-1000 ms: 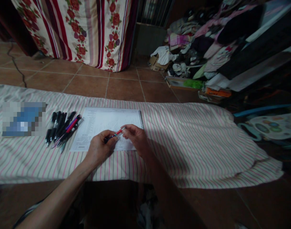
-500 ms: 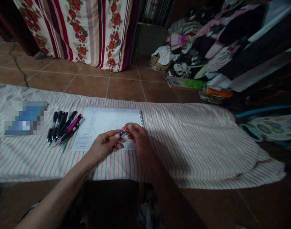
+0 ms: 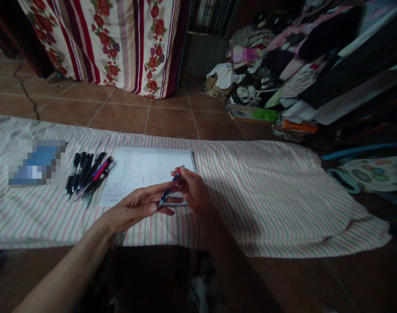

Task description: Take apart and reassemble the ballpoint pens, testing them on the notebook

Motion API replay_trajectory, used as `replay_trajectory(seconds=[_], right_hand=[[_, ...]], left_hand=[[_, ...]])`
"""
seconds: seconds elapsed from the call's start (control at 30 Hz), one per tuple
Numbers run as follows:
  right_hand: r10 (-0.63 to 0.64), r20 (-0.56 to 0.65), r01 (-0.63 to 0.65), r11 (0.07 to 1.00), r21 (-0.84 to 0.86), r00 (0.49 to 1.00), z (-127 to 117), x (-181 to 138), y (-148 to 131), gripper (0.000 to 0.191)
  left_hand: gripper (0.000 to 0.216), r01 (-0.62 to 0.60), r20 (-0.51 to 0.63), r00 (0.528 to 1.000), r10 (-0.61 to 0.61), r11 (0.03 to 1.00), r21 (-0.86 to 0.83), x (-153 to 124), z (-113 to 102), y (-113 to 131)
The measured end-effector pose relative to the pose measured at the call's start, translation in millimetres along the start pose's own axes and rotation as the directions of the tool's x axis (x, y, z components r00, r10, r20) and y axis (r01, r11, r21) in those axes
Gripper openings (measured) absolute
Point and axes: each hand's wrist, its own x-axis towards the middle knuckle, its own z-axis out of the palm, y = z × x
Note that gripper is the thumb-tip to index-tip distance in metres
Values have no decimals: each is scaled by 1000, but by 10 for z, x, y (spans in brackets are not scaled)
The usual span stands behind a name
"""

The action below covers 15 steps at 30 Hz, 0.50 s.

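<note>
A blue pen [image 3: 166,194] with a red end slants over the notebook page. My right hand [image 3: 193,187] pinches it near the red end. My left hand [image 3: 138,205] has its fingers stretched out and spread behind the pen, with the thumb beside the pen's lower end; whether the thumb touches it is hard to tell. Under both hands lies an open spiral notebook [image 3: 143,167] with faint marks and printed text along its left side. Left of the notebook is a pile of pens [image 3: 86,174], mostly black, with purple, pink and red ones among them.
A striped cloth [image 3: 266,195] covers the low surface. At its left lies a blurred-out blue item [image 3: 37,163]. A floral curtain [image 3: 130,43] hangs beyond the tiled floor [image 3: 169,117]. Clothes and shoes [image 3: 250,93] are heaped at the back right.
My left hand has loosened from its pinch and spread its fingers, showing more of the pen. The pen stands steeper now, held at the red end by my right hand.
</note>
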Motion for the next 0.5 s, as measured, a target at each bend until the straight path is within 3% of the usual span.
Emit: replay_trajectory(seconds=[0.5], right_hand=[[116,32,-117,992,42,993,94,-43,1,37]], left_hand=[[58,86,-87,993,-79,992,91,-27,-90,-42]])
